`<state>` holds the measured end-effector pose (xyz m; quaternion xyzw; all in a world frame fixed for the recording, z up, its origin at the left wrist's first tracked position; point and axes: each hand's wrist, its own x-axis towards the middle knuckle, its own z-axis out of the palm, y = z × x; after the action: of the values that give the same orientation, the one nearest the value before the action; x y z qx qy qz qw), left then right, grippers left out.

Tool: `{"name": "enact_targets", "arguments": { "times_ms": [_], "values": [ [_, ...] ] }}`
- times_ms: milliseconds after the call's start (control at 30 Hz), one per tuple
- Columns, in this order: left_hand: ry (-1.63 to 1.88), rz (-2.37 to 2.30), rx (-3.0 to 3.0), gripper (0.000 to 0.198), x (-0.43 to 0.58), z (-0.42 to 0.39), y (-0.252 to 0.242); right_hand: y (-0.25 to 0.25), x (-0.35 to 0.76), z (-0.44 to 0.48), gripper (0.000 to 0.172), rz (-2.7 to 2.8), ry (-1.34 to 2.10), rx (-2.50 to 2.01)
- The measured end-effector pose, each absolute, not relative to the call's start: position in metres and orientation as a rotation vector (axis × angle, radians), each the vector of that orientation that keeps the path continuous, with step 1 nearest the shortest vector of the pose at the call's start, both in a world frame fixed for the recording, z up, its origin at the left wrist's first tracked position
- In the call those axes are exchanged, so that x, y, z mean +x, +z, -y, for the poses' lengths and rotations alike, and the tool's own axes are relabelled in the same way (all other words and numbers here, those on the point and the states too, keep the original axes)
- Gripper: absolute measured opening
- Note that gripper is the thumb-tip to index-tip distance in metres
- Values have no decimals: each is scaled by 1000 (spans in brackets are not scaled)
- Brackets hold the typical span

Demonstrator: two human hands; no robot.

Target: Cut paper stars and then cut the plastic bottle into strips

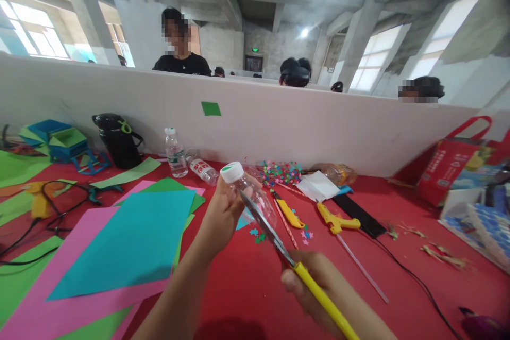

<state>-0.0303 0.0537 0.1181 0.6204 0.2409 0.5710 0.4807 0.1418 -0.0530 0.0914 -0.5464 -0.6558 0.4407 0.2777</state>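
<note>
My left hand (221,212) is closed around a clear plastic bottle (265,211) with a white cap, which it holds tilted above the red table. Yellow-handled scissors (324,297) are gripped in my right hand (313,276). Their metal blades point up and to the left, lying across the bottle just below its neck in this view; whether they touch or cut the plastic I cannot tell. Small star-shaped confetti (258,236) lies on the table near the bottle. Just right of it are a yellow utility knife (290,214) and a pink striped straw (283,218).
Coloured paper sheets (131,244) cover the left of the red table (235,287). A yellow glue gun (337,220) with its cord and a black phone-like slab (360,215) lie right. Bottles (175,156) and a black flask (117,141) stand along the white partition (279,122).
</note>
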Motion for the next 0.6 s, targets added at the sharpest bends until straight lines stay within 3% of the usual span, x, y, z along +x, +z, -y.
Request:
{"name": "enact_targets", "arguments": {
  "times_ms": [200,600],
  "values": [
    [1423,-617,1523,24,-30,-54,118,90,143,51,68,1733,1296,-1452],
    [1472,-751,1630,19,-34,-53,113,92,153,48,63,1880,1184,-1405]
  ]
}}
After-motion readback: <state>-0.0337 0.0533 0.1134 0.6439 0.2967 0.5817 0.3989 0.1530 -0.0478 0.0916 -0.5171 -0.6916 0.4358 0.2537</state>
